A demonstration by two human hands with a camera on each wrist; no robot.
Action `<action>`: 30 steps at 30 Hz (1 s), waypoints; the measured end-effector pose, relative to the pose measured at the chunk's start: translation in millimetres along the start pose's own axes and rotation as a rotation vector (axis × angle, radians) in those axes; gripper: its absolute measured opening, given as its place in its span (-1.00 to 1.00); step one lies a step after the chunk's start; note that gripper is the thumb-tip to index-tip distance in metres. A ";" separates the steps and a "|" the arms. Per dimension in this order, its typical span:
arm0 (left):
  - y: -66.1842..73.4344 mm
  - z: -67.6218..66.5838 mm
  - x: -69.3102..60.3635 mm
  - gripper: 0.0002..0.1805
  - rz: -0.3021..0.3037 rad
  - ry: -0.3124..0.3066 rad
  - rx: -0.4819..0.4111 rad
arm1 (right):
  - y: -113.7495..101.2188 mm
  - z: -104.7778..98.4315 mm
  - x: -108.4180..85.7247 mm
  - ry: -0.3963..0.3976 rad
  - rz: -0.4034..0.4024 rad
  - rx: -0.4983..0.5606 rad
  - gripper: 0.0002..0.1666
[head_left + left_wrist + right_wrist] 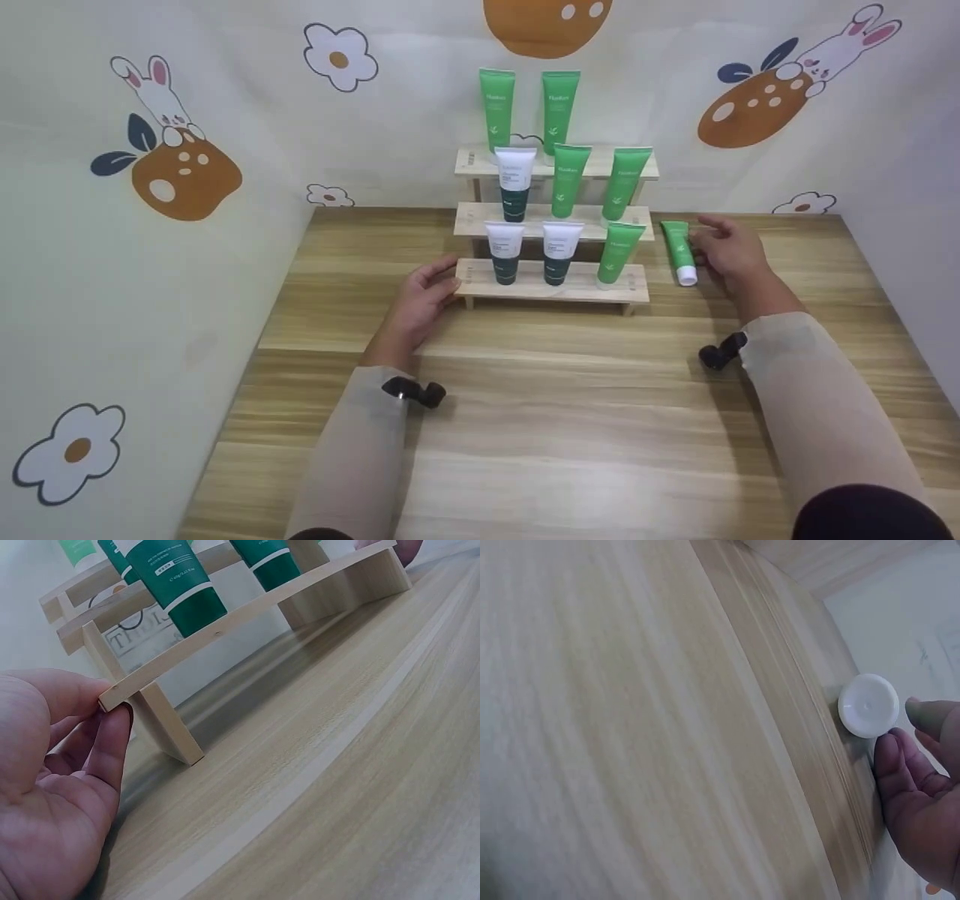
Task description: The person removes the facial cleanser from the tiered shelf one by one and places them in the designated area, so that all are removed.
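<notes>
A three-tier wooden display stand (551,291) holds upright squeeze tubes. My left hand (425,300) pinches the left end of its lowest shelf; in the left wrist view the thumb lies on top of the board (225,628) and a finger beneath. To the stand's right, a green tube (679,251) with a white cap (868,706) lies on the table. Beside it is my right hand (731,251), with fingertips close to the tube's right side. In the right wrist view the thumb stands apart from the cap, and whether any finger touches the tube is unclear.
Two green tubes (559,112) stand on the top shelf. The middle shelf bears one white-and-dark-green tube (515,184) and two green ones; the lowest bears two white-and-dark-green tubes (561,253) and a green one (619,253). A patterned cloth (405,135) hangs behind the wooden table (540,420).
</notes>
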State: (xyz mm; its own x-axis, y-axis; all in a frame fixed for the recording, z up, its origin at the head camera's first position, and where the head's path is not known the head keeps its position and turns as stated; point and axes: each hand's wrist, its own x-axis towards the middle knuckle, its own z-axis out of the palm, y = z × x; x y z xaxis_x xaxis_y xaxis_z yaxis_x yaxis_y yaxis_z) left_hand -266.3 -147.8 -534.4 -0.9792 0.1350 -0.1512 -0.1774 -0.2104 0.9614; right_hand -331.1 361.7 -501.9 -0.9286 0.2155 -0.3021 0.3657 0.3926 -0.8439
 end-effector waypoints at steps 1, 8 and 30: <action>-0.1 0.1 0.2 -0.41 0.001 -0.005 -0.006 | -0.6 -1.0 -1.5 0.002 0.005 0.012 -0.27; 0.2 0.5 1.0 -0.41 -0.005 0.007 0.000 | -12.3 -12.5 -12.3 -0.012 -0.009 0.135 -0.29; 0.1 -0.6 0.9 -0.44 -0.028 0.019 0.004 | -90.6 -13.0 -64.4 -0.086 -0.292 0.308 -0.38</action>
State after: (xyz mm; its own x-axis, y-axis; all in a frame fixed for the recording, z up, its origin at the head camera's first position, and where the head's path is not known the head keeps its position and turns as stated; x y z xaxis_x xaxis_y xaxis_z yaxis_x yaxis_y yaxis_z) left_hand -267.2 -148.3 -534.6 -0.9757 0.1223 -0.1819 -0.2040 -0.2026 0.9578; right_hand -303.6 323.9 -400.2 -0.9969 0.0548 -0.0556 0.0627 0.1385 -0.9884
